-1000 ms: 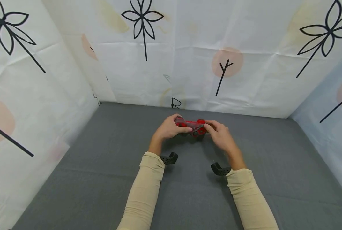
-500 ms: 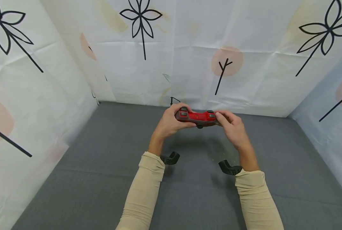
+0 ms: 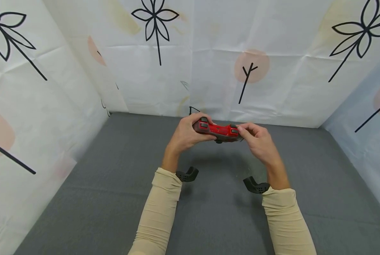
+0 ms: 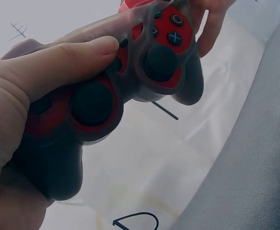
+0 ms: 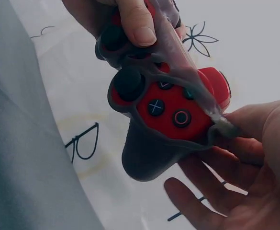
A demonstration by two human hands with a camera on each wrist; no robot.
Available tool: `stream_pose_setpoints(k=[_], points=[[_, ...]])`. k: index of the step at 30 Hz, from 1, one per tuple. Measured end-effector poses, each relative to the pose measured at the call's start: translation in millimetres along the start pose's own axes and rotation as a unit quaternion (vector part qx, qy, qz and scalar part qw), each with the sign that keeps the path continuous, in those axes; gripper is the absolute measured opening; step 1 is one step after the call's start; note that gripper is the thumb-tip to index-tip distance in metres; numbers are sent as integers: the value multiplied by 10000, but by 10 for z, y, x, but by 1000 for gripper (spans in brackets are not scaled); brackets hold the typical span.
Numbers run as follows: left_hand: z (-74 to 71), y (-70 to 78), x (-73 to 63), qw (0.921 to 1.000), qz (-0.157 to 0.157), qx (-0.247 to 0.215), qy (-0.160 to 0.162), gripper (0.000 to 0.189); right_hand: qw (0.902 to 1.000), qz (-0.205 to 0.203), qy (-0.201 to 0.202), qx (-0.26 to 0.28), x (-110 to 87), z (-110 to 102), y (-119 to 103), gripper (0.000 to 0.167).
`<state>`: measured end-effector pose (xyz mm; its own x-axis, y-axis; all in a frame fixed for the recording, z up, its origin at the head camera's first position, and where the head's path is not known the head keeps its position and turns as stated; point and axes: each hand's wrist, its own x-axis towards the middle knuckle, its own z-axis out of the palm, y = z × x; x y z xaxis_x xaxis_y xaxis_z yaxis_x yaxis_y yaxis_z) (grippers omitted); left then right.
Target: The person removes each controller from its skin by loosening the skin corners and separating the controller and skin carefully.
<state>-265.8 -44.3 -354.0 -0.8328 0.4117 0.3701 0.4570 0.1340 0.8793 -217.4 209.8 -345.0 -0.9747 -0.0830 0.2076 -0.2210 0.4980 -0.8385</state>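
Observation:
A red game controller in a translucent grey silicone cover is held up above the table, its shoulder-button edge facing the head camera. My left hand grips one end, the thumb lying across the front near the middle in the left wrist view. At the other end, my right hand pinches the cover's edge between thumb and index finger. In the right wrist view the cover is pulled back from the red shoulder there, while it still wraps the grip below. The other right fingers spread behind the controller.
A grey cloth-covered table lies beneath, backed by white patterned fabric walls. Black camera mounts sit on both wrists, below the hands.
The controller has been raised and tilted, so its shoulder-button edge now faces the head camera. My right hand has shifted right, at the cover's edge. The last half second shows only slight movement.

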Motion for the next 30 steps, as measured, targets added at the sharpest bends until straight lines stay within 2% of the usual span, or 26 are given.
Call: stream_pose_setpoints(k=[4, 13, 20, 25, 30], points=[[-24, 3, 5, 9998, -143, -103, -82, 40, 9998, 8, -2, -174, 3, 7, -19, 34], [-23, -18, 41, 9992, -348, -85, -163, 41, 9998, 27, -43, -172, 34, 3, -17, 35], [5, 12, 47, 9993, -276, -204, -155, 43, 9985, -328, 47, 427, 27, -21, -28, 38], [50, 79, 47, 9990, -247, -376, 32, 42, 9953, -533, 315, 749, -7, -27, -53, 41], [119, 140, 53, 9977, -410, -524, 161, 47, 9930, -692, 42, 954, -29, 16, -66, 40]])
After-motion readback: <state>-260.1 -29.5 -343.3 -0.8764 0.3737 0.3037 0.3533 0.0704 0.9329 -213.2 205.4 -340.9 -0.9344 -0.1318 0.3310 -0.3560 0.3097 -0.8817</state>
